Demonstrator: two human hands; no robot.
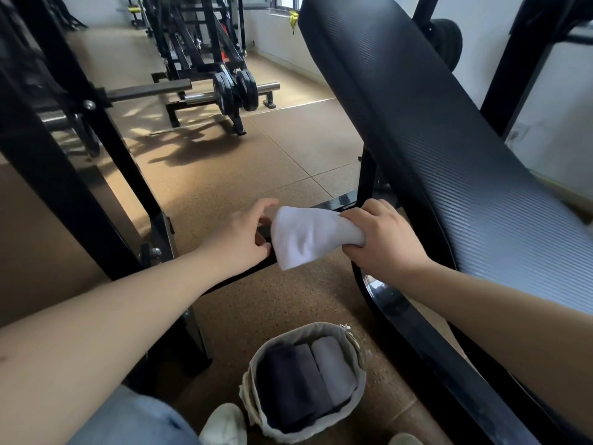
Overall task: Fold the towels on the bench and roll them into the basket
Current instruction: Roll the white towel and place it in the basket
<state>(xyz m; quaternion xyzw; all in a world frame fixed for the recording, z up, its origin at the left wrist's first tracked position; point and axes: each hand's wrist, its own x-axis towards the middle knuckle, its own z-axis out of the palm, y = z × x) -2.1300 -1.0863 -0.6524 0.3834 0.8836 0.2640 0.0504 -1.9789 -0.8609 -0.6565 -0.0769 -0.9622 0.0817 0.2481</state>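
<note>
Down by the person's feet, between a white shoe (224,425) and the black curved frame of the bench, a round fabric basket (253,374) sits on the speckled cork-coloured floor (224,187). Three rolled towels lie side by side in it: a near-black one (282,387), a mid-grey one (313,377) and a lighter grey one (333,367), packed close and touching.

Above the basket, both bare arms reach forward. The right hand (382,242) is clenched around one end of a white towel (305,239), fingers wrapped tight, while the rest of the cloth hangs out to the left in a loose cone. The left hand (247,232) is half open, fingers spread and curled toward the towel's free end; its fingertips sit right at the cloth's edge, though whether they have hold of it I can't tell. The towel is held in the air, ahead of the basket and just off the bench's near edge.

The padded black bench (449,139) slopes up along the right, bare of towels where it shows. A black steel upright (96,175) crosses on the left. Farther back stands a rack with a barbell (192,91) and black weight plates (234,91), sunlight patching the floor around it.
</note>
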